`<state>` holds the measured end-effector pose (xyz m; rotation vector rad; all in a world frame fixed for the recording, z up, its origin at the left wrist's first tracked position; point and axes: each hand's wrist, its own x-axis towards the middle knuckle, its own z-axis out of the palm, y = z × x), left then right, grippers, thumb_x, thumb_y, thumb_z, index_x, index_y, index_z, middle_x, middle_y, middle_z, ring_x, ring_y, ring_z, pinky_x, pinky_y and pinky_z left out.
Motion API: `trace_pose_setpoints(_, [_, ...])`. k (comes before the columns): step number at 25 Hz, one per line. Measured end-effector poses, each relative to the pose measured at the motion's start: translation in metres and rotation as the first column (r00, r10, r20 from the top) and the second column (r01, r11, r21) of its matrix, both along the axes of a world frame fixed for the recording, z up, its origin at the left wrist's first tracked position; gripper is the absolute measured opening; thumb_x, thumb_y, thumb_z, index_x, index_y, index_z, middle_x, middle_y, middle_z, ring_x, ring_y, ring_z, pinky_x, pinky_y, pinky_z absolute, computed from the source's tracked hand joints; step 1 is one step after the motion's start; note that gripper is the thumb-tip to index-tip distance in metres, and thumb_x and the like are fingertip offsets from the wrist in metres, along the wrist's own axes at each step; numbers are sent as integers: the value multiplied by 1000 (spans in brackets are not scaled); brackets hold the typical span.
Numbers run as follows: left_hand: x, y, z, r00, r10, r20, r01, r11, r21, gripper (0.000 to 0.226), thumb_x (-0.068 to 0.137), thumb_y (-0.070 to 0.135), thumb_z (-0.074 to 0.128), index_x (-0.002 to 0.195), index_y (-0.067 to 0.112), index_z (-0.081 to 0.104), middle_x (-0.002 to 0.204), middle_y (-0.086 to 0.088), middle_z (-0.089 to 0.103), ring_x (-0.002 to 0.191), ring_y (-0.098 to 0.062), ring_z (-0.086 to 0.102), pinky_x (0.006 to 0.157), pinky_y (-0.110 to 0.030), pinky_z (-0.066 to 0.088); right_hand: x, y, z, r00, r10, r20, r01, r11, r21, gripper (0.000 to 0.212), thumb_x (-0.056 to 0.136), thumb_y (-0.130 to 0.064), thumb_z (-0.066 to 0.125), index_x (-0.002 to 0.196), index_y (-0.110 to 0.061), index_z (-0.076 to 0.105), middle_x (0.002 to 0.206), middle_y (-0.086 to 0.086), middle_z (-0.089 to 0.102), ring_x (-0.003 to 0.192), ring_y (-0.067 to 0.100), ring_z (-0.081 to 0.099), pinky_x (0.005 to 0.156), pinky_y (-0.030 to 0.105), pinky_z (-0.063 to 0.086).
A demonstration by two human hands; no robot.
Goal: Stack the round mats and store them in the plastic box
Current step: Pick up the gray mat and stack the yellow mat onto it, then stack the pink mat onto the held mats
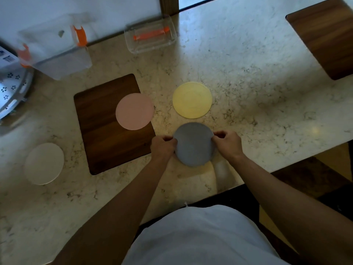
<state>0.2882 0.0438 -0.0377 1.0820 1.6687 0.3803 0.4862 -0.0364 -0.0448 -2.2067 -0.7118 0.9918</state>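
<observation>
A grey round mat (193,145) lies near the table's front edge. My left hand (163,147) pinches its left rim and my right hand (227,143) pinches its right rim. Just beyond it sits a yellow round mat (192,100). A pink round mat (134,111) rests partly on a dark wooden board (103,131). Far left, a white round mat (44,163) lies alone. A clear plastic box (57,48) with orange clips stands at the back left, and its clear lid (150,36) with an orange clip lies at the back middle.
The marble table (257,92) carries a second wooden board (324,37) at the back right. A patterned metal object (11,92) sits at the far left edge. The table's front edge runs close to my torso.
</observation>
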Motion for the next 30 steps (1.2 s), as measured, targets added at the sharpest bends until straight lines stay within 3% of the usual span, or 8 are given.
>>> trace_pose_setpoints(4, [23, 44, 11, 1000, -10, 7, 10, 999, 40, 16, 78, 10, 69, 68, 22, 71, 78, -10, 74, 74, -28, 72, 73, -52, 61, 21, 43, 7, 1000, -9, -25, 11, 997, 71, 22, 81, -32, 69, 98, -19, 75, 87, -8, 72, 79, 4, 66, 72, 25, 55])
trace_pose_setpoints(7, [39, 81, 11, 1000, -17, -6, 17, 997, 75, 7, 77, 10, 70, 78, 14, 75, 79, -13, 75, 74, -30, 72, 74, -51, 61, 41, 82, 7, 1000, 1, -6, -1, 997, 84, 22, 83, -31, 69, 100, -18, 74, 86, -9, 70, 77, 2, 64, 68, 20, 51])
trace_pose_setpoints(11, [54, 121, 0, 1000, 13, -6, -13, 998, 63, 16, 81, 8, 70, 96, 6, 76, 87, -16, 76, 73, -27, 72, 76, -43, 61, 61, 125, -4, 998, 50, 24, -51, 997, 55, 24, 86, -24, 63, 106, -16, 72, 97, -3, 71, 84, 9, 63, 73, 23, 48])
trace_pose_setpoints(17, [64, 146, -18, 1000, 27, -6, -27, 1000, 15, 13, 84, 10, 70, 96, 8, 76, 83, -8, 75, 74, -23, 73, 77, -44, 61, 73, 159, -18, 995, 83, 62, -86, 995, 43, 19, 81, -21, 63, 97, -18, 74, 86, -6, 67, 82, 11, 62, 76, 27, 49])
trace_pose_setpoints(23, [69, 149, -21, 999, 2, -37, -1, 999, 33, 20, 87, 11, 67, 106, 8, 73, 97, -10, 75, 85, -24, 71, 83, -45, 59, 75, 165, -26, 985, 115, 126, -124, 990, 64, 17, 82, -16, 60, 93, -16, 73, 81, -7, 67, 72, 6, 60, 61, 12, 39])
trace_pose_setpoints(30, [73, 151, -15, 981, -87, -173, 115, 980, 160, 26, 86, 13, 67, 110, 8, 72, 108, -11, 74, 95, -23, 68, 89, -41, 56, 69, 167, -28, 956, 129, 265, -152, 986, 70, 19, 86, -19, 60, 98, -13, 74, 91, 2, 74, 78, 11, 62, 75, 23, 46])
